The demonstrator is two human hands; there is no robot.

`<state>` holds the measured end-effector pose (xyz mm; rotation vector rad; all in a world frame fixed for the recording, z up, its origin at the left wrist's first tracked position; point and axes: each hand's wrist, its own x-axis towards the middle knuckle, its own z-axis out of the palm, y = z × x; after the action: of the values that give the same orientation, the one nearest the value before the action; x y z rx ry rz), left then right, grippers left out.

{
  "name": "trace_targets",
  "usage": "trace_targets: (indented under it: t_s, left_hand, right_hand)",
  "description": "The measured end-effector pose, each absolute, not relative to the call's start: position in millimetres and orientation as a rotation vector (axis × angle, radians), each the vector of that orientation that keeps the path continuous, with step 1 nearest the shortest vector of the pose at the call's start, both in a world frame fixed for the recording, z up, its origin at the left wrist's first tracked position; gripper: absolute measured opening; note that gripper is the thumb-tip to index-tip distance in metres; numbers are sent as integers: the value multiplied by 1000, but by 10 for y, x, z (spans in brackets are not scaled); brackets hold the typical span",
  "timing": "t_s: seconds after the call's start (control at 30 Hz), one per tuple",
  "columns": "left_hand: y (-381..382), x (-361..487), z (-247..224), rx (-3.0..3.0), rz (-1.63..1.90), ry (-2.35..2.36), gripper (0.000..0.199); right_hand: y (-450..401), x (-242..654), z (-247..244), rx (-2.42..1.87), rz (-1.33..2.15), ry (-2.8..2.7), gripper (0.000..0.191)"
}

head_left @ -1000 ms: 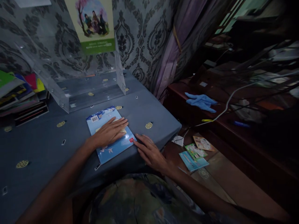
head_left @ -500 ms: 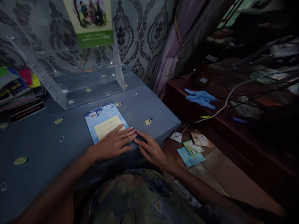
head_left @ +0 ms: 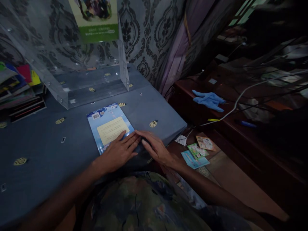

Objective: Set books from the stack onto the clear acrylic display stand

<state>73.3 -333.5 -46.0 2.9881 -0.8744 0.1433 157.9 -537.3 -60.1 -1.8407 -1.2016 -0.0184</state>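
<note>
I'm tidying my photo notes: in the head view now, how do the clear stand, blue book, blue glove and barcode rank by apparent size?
1. Clear stand, cut off by the frame
2. Blue book, partly covered by the left hand
3. Blue glove
4. Barcode

No words are legible. The blue book (head_left: 110, 117) bears a barcode (head_left: 96, 115), far left (its yellow panel's (head_left: 112, 130) print is too small).
</note>
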Motion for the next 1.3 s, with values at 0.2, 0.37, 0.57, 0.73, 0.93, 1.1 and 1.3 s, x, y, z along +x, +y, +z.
trace_targets:
  t_s: [0.2, 0.37, 0.57, 0.73, 0.93, 1.1, 1.3]
  left_hand:
    - [-3572, 572, -544, 3044, 256, -654, 52]
    - [-3783, 484, -680, 3050, 228, -365, 51]
    - [-3867, 332, -753, 3035, 355, -240, 53]
    - [-3812, 117, -762, 3073, 452, -154, 56]
    - [-3639, -272, -750, 3092, 534, 6, 64]
    - [-3443, -493, -716, 3076, 500, -14, 65]
    - [-3139, -516, -646, 3043, 413, -298, 53]
  right_hand:
    - [-5380, 1574, -650, -1854, -50, -1263, 42]
    - [-5389, 1588, -698, -1840, -103, -1374, 46]
    - [-5408, 1602, -745, -1862, -109, -1441, 47]
    - [-5394, 1608, -744, -1849, -123, -1472, 49]
    - [-5387, 1614, -741, -1838, -113, -1469, 46]
    - [-5385, 1608, -745, -1847, -117, -1460, 44]
    - [-5380, 1602, -766, -1844, -186, -1478, 43]
